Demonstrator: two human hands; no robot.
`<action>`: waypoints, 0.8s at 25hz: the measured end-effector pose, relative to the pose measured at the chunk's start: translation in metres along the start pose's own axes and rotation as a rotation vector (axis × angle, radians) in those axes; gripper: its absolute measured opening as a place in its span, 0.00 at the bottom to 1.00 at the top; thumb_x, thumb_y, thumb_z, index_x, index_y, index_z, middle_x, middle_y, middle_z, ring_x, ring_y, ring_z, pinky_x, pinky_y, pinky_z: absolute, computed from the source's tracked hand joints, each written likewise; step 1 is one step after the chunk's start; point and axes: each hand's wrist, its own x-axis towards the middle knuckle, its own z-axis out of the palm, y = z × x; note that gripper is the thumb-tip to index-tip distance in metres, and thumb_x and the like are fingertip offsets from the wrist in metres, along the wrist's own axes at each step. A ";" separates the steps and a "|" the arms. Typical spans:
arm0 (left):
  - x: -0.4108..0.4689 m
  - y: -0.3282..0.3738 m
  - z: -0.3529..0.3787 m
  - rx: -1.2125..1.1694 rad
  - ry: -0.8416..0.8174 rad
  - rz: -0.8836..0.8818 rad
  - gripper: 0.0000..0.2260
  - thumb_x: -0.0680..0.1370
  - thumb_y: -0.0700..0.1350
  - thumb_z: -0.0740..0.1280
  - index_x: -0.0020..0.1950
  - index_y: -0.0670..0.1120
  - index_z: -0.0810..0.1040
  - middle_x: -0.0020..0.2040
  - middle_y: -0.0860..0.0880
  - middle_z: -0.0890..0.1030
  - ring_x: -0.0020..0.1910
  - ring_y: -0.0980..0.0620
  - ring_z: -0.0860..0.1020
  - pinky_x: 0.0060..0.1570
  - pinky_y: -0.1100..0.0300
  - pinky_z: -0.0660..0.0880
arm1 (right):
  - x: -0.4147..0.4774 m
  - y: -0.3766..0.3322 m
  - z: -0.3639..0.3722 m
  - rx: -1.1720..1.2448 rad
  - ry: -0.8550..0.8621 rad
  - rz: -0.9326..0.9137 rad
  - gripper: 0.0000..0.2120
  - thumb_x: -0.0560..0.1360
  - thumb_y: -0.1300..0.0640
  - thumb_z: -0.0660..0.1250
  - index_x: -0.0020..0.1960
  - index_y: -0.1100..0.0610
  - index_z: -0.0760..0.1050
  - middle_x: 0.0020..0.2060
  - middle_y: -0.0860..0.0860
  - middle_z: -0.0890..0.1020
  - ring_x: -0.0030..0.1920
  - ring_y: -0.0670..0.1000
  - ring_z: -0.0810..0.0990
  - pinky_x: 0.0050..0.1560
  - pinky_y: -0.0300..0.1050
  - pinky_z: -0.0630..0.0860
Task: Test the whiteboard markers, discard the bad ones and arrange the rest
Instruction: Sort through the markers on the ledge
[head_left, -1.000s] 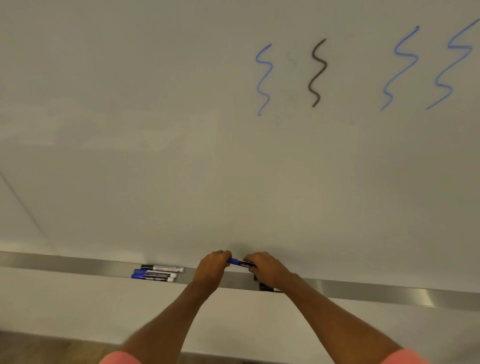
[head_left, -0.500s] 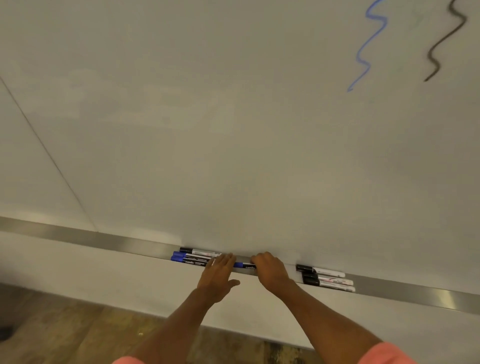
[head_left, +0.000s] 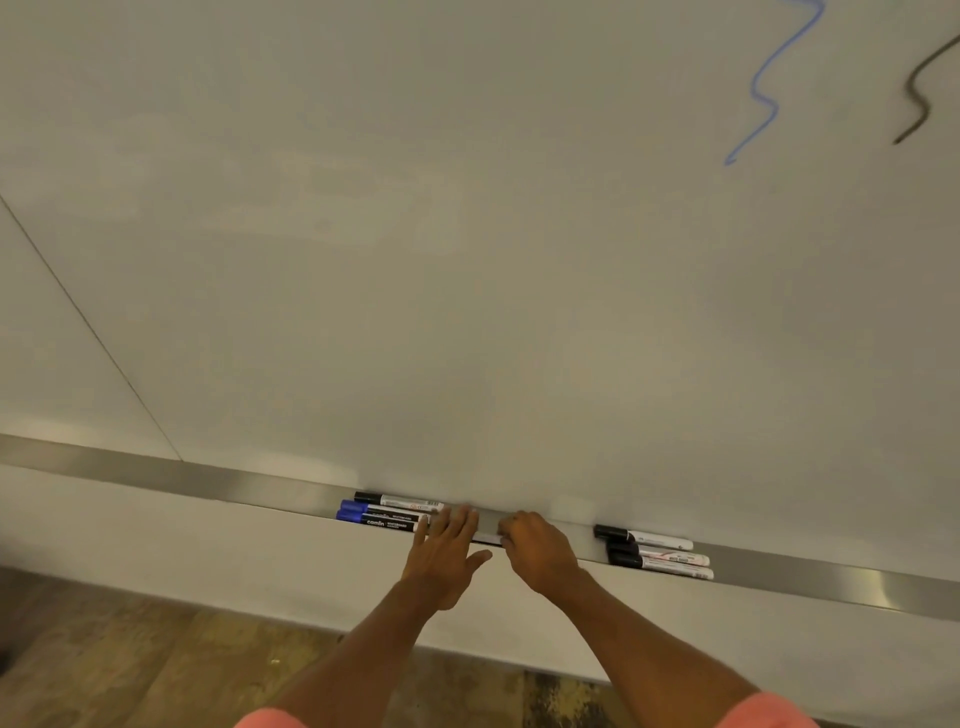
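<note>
Touching the blue markers (head_left: 375, 520), your left hand (head_left: 447, 551) lies flat, grip wide. They lie lengthwise on the tray (head_left: 156, 475), just left of it. Your right hand (head_left: 535, 553) is curled beside it; you cannot tell if it holds anything.

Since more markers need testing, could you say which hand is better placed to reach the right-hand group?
Likely the right hand: it rests on the tray nearer the right-hand group; the left hand touches the blue-capped markers.
</note>
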 end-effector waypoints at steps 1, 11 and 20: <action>0.003 0.002 0.000 -0.013 0.013 0.010 0.51 0.62 0.72 0.20 0.77 0.48 0.47 0.78 0.50 0.48 0.77 0.47 0.46 0.74 0.48 0.44 | -0.002 0.003 0.000 0.007 0.024 -0.004 0.11 0.80 0.54 0.56 0.56 0.56 0.76 0.53 0.53 0.78 0.55 0.53 0.75 0.50 0.48 0.73; 0.012 0.076 0.005 -0.024 -0.047 0.095 0.31 0.79 0.63 0.40 0.77 0.47 0.47 0.78 0.49 0.48 0.77 0.51 0.46 0.75 0.52 0.41 | -0.052 0.075 -0.011 -0.015 0.194 0.019 0.12 0.79 0.54 0.60 0.60 0.56 0.76 0.57 0.52 0.78 0.58 0.53 0.75 0.54 0.46 0.74; 0.024 0.171 0.020 0.006 -0.029 0.162 0.28 0.82 0.58 0.48 0.77 0.46 0.48 0.78 0.49 0.50 0.77 0.50 0.47 0.75 0.52 0.42 | -0.104 0.166 -0.033 -0.087 0.131 0.135 0.12 0.64 0.57 0.79 0.46 0.52 0.82 0.42 0.49 0.81 0.43 0.51 0.81 0.36 0.44 0.77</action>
